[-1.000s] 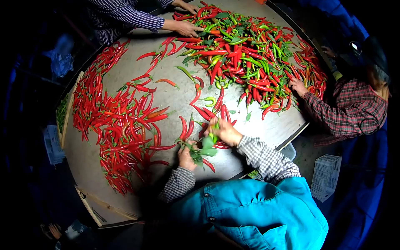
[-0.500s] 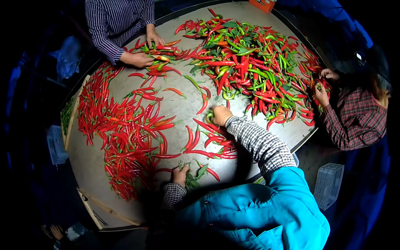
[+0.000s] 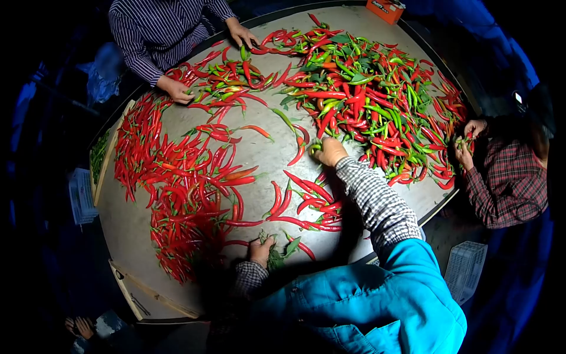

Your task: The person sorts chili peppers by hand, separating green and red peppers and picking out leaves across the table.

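Leaves [image 3: 276, 257] in left hand [image 3: 260, 251], pepper [image 3: 315, 148] in right hand [image 3: 331, 152], blurrily lettered box [image 3: 385, 10]

From my end I see the right arm [image 3: 383, 203] reaching well forward, slanting up and to the left in my view. The right hand [image 3: 329, 151] is turned back upward, its fingers curled in a closed grip. The left hand [image 3: 260, 251] sits much nearer the torso [image 3: 365, 304], well apart from the right, with its fingers bent in a grip too. Checked sleeves reach both wrists, and teal cloth covers the right upper arm [image 3: 418, 259]. Dark shadow hides my left elbow.
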Tool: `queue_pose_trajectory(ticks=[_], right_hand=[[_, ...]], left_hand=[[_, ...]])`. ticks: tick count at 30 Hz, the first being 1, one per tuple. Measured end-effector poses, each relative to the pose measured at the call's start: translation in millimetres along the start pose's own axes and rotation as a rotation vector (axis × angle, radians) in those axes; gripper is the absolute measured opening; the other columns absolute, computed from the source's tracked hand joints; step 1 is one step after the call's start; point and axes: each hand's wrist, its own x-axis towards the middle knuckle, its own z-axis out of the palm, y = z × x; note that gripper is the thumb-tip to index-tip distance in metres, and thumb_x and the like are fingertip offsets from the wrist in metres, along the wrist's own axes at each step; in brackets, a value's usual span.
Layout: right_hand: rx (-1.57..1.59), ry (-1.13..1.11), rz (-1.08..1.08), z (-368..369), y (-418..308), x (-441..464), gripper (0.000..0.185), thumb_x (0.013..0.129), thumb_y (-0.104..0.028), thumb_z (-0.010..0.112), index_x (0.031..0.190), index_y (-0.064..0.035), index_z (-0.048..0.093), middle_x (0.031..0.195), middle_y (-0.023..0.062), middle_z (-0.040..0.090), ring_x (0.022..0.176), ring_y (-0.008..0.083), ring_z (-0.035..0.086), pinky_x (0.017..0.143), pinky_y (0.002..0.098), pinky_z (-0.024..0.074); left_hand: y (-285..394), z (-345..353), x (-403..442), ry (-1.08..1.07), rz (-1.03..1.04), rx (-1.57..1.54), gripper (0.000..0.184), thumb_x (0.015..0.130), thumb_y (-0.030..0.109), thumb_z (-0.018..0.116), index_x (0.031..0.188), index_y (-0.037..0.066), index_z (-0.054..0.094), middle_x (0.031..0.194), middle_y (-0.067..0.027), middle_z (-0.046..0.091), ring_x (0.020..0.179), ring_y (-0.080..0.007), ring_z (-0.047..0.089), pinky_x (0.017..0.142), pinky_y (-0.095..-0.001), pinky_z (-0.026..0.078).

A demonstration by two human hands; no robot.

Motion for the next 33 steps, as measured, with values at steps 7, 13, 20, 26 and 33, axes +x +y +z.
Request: queue_pose_trajectory(ticks=[7,13,20,26,33], right_hand=[[0.065,0.043,0.132,-2,-40,44,0.047,0.071,-0.037,0.061,0.099,-0.0004,0.06,0.092,0.0214,0.061,0.088,0.0351,0.059,0.077,0.0405,0.0461],[0.046,-0.423,-0.332,90,-67,12,0.037,0.067,-0.038,0.065,0.091,-0.0086,0.063,0.081,0.0169,0.063,0.076,0.0306,0.06,0.071,0.0392,0.0476],[0.12,0.253,-0.08,12,-101,62,0.029,0.071,-0.027,0.062,0.089,-0.0045,0.06,0.079,0.0203,0.061,0.075,0.0353,0.06,0.069,0.043,0.0481],[-0.21,-0.033,0.096,-4,-107,107,0.03,0.078,-0.022,0.052,0.1,-0.0051,0.063,0.106,0.0164,0.059,0.1,0.0287,0.057,0.083,0.0373,0.046],[-0.303,-0.173,-0.093,27,-128,104,0.026,0.077,-0.022,0.057,0.099,-0.0083,0.064,0.106,0.0141,0.06,0.099,0.0272,0.058,0.081,0.0363,0.0477]], left_hand=[[-1,1,0,-0.002,0.027,0.045,0.015,0.079,0.01,0.06,0.09,0.0,0.063,0.083,-0.0025,0.062,0.072,-0.012,0.056,0.067,-0.0267,0.045],[-12,-2,7,-0.008,0.048,0.023,0.012,0.08,0.009,0.059,0.088,0.001,0.063,0.08,-0.0019,0.062,0.07,-0.0112,0.055,0.066,-0.0262,0.045],[-9,-2,3,0.007,0.077,0.115,0.01,0.08,0.011,0.061,0.08,0.001,0.063,0.073,0.0005,0.06,0.066,-0.0081,0.052,0.062,-0.0237,0.042],[-18,-8,10,0.001,0.178,0.226,0.015,0.08,0.014,0.061,0.075,0.0,0.063,0.068,-0.0001,0.059,0.062,-0.0092,0.052,0.06,-0.0266,0.043],[-1,-1,0,0.023,0.17,0.249,0.014,0.078,0.013,0.061,0.076,-0.001,0.064,0.069,-0.0013,0.061,0.063,-0.0097,0.054,0.061,-0.0273,0.044]])
